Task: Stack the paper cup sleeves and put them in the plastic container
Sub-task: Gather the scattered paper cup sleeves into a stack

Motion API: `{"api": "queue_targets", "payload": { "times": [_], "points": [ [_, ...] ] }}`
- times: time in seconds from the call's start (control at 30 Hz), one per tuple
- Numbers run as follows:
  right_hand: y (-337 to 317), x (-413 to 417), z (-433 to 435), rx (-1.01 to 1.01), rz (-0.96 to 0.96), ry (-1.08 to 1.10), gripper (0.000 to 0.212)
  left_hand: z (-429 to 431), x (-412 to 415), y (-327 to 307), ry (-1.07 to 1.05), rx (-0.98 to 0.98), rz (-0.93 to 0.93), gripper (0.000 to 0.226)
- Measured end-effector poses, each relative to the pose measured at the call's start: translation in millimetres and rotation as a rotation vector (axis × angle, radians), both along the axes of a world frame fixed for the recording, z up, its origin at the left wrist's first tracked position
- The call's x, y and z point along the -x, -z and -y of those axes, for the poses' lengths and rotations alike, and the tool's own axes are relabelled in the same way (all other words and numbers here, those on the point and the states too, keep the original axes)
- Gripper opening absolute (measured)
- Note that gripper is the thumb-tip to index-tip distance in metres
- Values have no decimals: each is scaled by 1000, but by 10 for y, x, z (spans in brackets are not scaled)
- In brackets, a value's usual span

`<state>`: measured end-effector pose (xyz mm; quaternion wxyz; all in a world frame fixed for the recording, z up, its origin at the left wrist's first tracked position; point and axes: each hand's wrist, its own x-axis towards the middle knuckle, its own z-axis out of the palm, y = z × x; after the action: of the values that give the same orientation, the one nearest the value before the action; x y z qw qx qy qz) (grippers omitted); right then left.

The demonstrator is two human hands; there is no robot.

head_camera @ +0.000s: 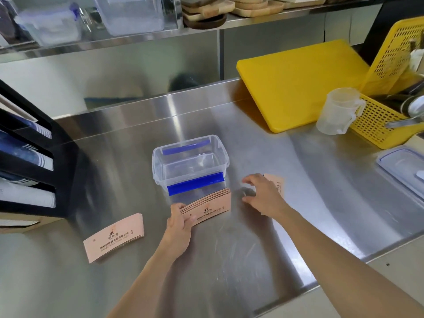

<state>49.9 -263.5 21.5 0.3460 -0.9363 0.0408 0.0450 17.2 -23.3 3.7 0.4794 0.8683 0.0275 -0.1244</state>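
Pink paper cup sleeves (206, 206) on edge, pinched in left hand (179, 222), just in front of clear plastic container (190, 161).
Light, thin, bendy; best squeezed at both short ends. Right hand (261, 193) open, over another pink sleeve (276, 184). More flat sleeves (113, 237) lying off left.

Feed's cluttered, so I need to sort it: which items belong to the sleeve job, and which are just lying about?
Job: sleeve stack in left hand; sleeve under right hand; loose sleeve pile; clear plastic container.
Lying about: yellow cutting board; measuring jug; yellow basket; lid.
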Motion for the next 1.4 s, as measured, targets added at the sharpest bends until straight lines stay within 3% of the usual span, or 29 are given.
{"api": "queue_targets", "payload": {
  "times": [0.17,0.4,0.47,0.6,0.7,0.93,1.0,1.13,1.23,1.3,1.4],
  "points": [
    [-54,-135,375,243,-245,19,97,46,-26,-62,-16,58,-7,16],
    [-109,-194,383,420,-313,19,98,83,-45,-146,-33,97,-35,18],
    [-64,-212,298,302,-336,16,85,86,-52,-152,-41,102,-39,18],
    [-105,-188,90,-327,-262,103,16,43,-74,-168,-34,84,-73,22],
    [-124,-196,-89,-609,-163,170,17,-22,-100,-187,-48,76,-88,30],
    [-41,-98,-648,-574,-100,129,9,-199,-153,-187,-15,106,-93,15],
    [-41,-53,-724,-604,-80,92,23,-202,-136,-168,26,123,-111,18],
    [29,-52,-800,-604,-105,75,23,-189,-154,-201,23,132,-118,31],
    [43,-51,-786,-586,-106,41,50,-200,-180,-182,25,72,-87,28],
    [-10,-61,-786,-520,-98,-18,56,-243,-189,-147,27,-1,-47,27],
    [-72,-65,-770,-319,-49,-92,40,-308,-178,-148,-9,-136,48,26]
  ]
}}
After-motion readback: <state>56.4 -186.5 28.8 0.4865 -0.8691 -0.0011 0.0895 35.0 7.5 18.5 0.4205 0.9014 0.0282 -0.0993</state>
